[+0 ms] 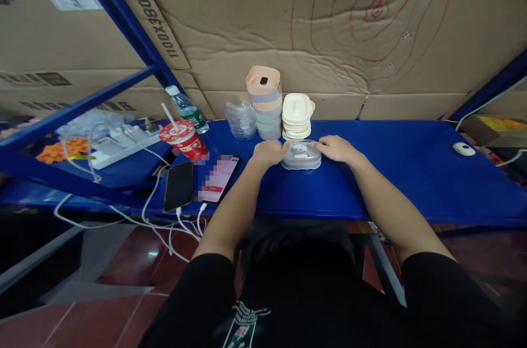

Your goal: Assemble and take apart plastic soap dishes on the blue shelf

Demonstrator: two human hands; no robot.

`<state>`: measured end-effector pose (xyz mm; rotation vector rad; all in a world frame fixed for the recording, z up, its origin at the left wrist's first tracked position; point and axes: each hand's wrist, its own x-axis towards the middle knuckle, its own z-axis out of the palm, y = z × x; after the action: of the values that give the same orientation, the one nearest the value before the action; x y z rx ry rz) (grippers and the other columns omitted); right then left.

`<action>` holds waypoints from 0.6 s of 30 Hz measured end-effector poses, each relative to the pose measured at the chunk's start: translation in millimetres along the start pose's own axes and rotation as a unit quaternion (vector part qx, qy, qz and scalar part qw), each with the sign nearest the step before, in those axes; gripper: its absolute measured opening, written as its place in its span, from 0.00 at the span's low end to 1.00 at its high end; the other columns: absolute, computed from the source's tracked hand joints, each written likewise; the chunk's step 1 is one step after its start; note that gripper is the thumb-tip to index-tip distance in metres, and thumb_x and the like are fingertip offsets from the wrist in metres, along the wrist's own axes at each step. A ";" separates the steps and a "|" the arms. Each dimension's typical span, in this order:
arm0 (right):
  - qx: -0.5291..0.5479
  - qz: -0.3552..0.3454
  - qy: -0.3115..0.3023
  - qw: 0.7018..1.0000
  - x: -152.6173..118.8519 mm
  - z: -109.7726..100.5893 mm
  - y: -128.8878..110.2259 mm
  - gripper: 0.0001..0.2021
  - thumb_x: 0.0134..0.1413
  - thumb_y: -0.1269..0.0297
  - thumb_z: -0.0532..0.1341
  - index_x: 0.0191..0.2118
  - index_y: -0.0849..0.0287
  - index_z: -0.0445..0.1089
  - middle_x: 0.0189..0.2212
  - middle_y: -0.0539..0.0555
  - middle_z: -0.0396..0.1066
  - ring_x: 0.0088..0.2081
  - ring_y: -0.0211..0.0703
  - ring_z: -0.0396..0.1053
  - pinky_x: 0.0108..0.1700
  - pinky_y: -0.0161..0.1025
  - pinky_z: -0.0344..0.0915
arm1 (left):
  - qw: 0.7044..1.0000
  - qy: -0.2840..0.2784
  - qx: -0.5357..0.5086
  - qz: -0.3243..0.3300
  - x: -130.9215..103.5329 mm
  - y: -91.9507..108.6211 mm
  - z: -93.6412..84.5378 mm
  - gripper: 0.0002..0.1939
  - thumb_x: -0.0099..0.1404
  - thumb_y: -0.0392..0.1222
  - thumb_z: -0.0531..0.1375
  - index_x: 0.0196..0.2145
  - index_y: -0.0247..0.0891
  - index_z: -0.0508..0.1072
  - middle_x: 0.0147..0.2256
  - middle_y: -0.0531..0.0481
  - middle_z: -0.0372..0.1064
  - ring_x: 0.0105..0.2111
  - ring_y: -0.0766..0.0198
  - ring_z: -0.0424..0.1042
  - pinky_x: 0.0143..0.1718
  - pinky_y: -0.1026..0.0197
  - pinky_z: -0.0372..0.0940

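Note:
A clear plastic container (302, 158) with a round label on top rests on the blue table near its front edge. My left hand (270, 152) grips its left side, fingers closed, and my right hand (336, 149) holds the right side with fingers pressed together at the rim. Just behind it stand cream-coloured lids (297, 108) in a pile. To their left rises a tall stack of peach, grey and green bands (264, 95), beside nested clear plastic pieces (241, 120).
On the left are a red cup (187, 142) with a straw, a bottle (190, 112), a dark phone (179, 186), a lit phone (220, 180) and white cables. A white oval device (463, 149) lies at the far right of the blue table (411, 172). Cardboard stands behind.

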<state>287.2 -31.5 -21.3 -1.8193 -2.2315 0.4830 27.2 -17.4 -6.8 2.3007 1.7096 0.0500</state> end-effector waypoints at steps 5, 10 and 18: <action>0.167 0.039 -0.089 0.981 -2.5 -4.0 8.6 0.26 0.68 0.36 0.61 0.31 0.55 0.68 0.29 0.55 0.81 0.23 0.39 0.73 0.26 0.37 0.64 | 0.999 0.007 0.053 0.008 1.0 5.9 5.6 0.44 0.79 0.66 0.36 0.51 0.35 0.84 0.54 0.32 0.82 0.60 0.38 0.78 0.59 0.46 0.70; 0.258 0.074 -0.138 0.953 -0.5 -4.7 18.8 0.25 0.63 0.37 0.68 0.33 0.55 0.66 0.29 0.57 0.81 0.24 0.42 0.77 0.23 0.35 0.66 | 0.998 0.019 0.053 0.013 2.9 6.6 9.6 0.46 0.78 0.68 0.35 0.52 0.36 0.85 0.54 0.32 0.82 0.59 0.37 0.78 0.59 0.43 0.71; 0.128 -0.136 0.150 0.971 2.9 -1.0 17.3 0.21 0.55 0.53 0.75 0.50 0.57 0.78 0.50 0.61 0.82 0.49 0.57 0.80 0.53 0.54 0.76 | 0.999 0.013 0.015 0.030 8.0 5.6 13.8 0.46 0.78 0.69 0.35 0.46 0.38 0.86 0.51 0.34 0.83 0.58 0.39 0.79 0.58 0.45 0.71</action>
<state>302.6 -25.4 -27.2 -1.3349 -2.0572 0.3898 37.4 -14.0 -19.8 2.3830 1.6660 0.0676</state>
